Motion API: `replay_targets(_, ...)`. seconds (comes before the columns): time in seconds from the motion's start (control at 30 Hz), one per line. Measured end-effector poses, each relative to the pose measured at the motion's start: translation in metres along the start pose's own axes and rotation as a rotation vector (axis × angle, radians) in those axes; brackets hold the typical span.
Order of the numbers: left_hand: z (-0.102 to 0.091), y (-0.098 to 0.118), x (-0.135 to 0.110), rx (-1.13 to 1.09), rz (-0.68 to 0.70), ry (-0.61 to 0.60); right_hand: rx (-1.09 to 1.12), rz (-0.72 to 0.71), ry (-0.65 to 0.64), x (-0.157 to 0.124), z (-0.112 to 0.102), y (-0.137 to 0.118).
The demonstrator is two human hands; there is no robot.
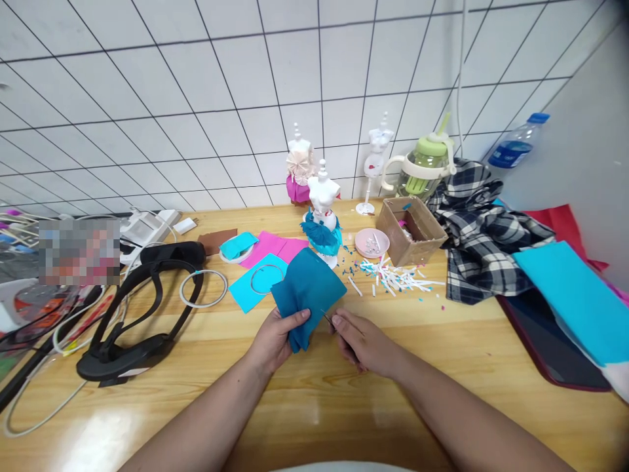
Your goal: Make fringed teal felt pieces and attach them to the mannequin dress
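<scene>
My left hand (275, 337) is closed on a piece of teal cloth (314, 282), thumb on top, with the lower part bunched into folds. The cloth is held above the table, its upper part spread out. My right hand (361, 341) grips a slim dark tool with a pointed metal tip (327, 317); the fingers hide most of it, so its exact kind is unclear. The tip is at the cloth's right edge. Just behind the cloth stands a small white dress form (324, 193) with a ruffled teal skirt (322, 233).
Two more dress forms (300, 160) (379, 144) stand by the tiled wall. Rightward are a pink dish (372, 243), white paper strips (393, 276), a cardboard box (413, 229), a cup (427, 164) and plaid cloth (486, 229). Embroidery hoops (204, 306) and a black headset (142, 354) lie left.
</scene>
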State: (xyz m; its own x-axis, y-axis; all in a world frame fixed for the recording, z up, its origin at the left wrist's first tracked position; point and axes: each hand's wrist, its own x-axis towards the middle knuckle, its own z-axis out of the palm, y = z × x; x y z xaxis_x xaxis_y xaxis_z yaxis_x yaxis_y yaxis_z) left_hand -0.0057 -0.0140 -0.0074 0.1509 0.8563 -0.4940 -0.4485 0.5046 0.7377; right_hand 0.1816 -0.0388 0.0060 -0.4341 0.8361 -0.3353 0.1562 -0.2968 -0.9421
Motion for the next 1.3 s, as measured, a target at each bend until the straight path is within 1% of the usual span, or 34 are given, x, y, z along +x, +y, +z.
replay_targets(0.17, 0.0003, -0.0009, 0.0006, 0.004, 0.015, 0.009, 0.022, 0.017, 0.047, 0.0005, -0.0007, -0.0001)
replay_targets(0.37, 0.0024, -0.0025, 0.0002, -0.018, 0.04, -0.008, 0.092, 0.064, 0.041, 0.0006, 0.0028, 0.0001)
replay_targets(0.5, 0.0034, -0.0032, -0.0009, -0.025, 0.04, -0.004, 0.132, 0.056, 0.038, 0.0015, 0.0051, 0.0003)
replay_targets(0.67, 0.0039, -0.0037, 0.0003, -0.021, 0.044, -0.001, 0.115, 0.058, 0.044, 0.0022, 0.0051, -0.0013)
replay_targets(0.83, 0.0034, -0.0051, 0.0016, 0.001, 0.043, -0.026, 0.115, 0.039, 0.04, 0.001, 0.007, -0.0032)
replay_targets(1.0, 0.0035, -0.0045, 0.001, 0.002, 0.041, -0.054, 0.1, 0.058, 0.041, 0.0018, 0.0076, -0.0016)
replay_targets(1.3, 0.0047, 0.0003, 0.0013, -0.041, 0.028, -0.007, 0.056, 0.087, 0.025, -0.0001, 0.0009, -0.0018)
